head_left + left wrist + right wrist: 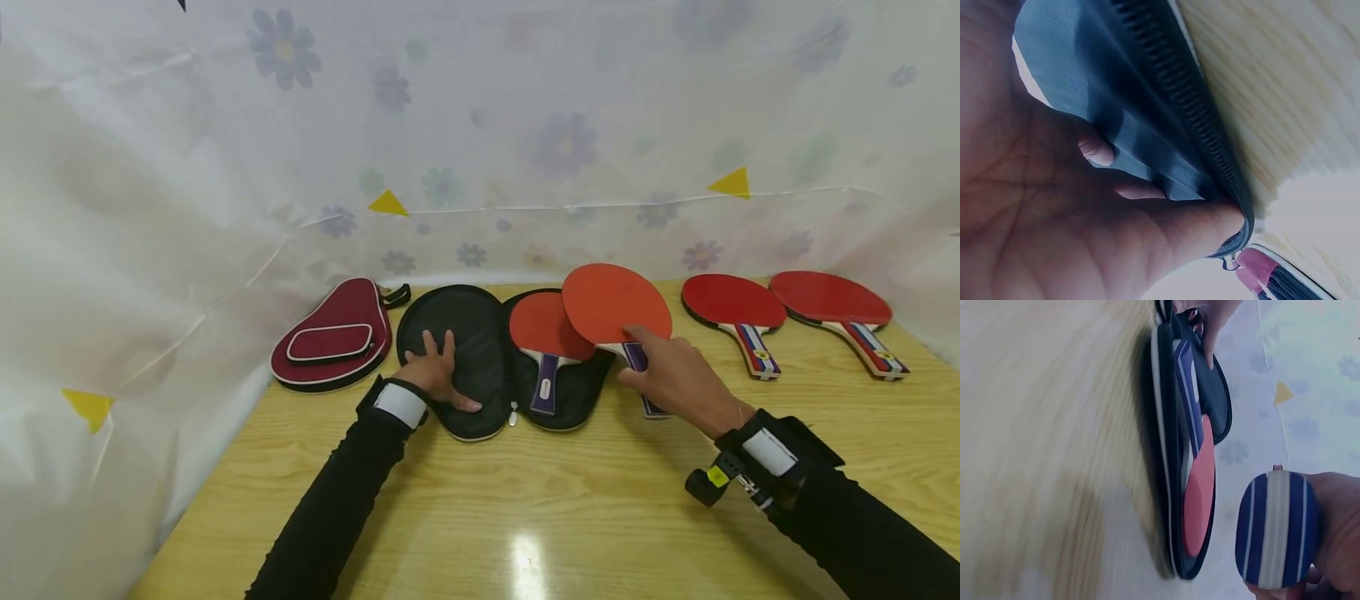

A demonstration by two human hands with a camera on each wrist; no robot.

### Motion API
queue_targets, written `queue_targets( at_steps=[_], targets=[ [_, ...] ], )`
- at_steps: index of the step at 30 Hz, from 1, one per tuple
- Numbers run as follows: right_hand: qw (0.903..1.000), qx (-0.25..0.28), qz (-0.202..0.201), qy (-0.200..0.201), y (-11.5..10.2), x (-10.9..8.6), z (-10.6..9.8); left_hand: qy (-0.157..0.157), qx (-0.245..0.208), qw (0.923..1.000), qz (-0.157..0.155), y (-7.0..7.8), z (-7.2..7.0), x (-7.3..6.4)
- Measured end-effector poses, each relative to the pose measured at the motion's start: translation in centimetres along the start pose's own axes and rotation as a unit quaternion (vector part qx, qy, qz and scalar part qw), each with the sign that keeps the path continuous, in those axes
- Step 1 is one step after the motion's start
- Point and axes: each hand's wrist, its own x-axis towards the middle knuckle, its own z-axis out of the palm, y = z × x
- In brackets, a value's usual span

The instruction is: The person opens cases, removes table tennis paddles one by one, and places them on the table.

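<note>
A black zip paddle case (474,375) lies unfolded on the table. My left hand (433,375) rests on its left half with fingers spread; the left wrist view shows the fingers against the dark lining (1129,94) beside the zip. In the case's right half sits one red table tennis paddle (546,321) with a blue handle. My right hand (678,375) grips a second red paddle (613,302) by its handle, raised and partly overlapping the first. The striped butt of that handle (1277,531) faces the right wrist camera.
A maroon paddle case (341,310) with a small front pocket lies at the left. Two more red paddles (735,300) (828,296) with striped handles lie at the right. Behind the wooden table (465,517) hangs a flowered sheet (480,150).
</note>
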Motion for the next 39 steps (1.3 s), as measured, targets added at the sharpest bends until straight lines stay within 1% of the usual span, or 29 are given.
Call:
queue_targets(
  at_steps=[4,8,19,21,27,36,39],
  targets=[
    [0.9998,-0.017,-0.009,0.004,1.3,-1.4,-1.0,-0.002,0.002,1.0000,-0.001,0.0,0.0,0.0],
    [0.9993,-0.037,-0.006,0.006,2.5,-2.7,-2.0,0.001,0.004,1.0000,-0.003,-0.1,0.1,0.1],
    [0.9956,-0.084,0.037,-0.020,5.5,-6.4,-4.3,0.003,-0.002,1.0000,-0.002,-0.3,0.2,0.0],
    [0.9942,-0.094,0.046,-0.024,6.3,-7.1,-4.6,0.002,-0.002,1.0000,-0.003,-0.4,0.1,-0.1],
    [0.9898,-0.128,0.062,-0.012,8.9,-9.2,-4.9,-0.003,-0.012,0.9999,-0.006,-0.6,0.0,-0.2],
    [0.9827,-0.164,0.085,-0.009,12.2,-12.2,-5.2,0.008,-0.021,0.9997,-0.010,-0.9,-0.1,-0.5],
    [0.9786,-0.173,0.110,-0.009,13.0,-13.2,-5.5,0.005,-0.020,0.9998,-0.009,-0.9,-0.1,-0.4]
  ],
)
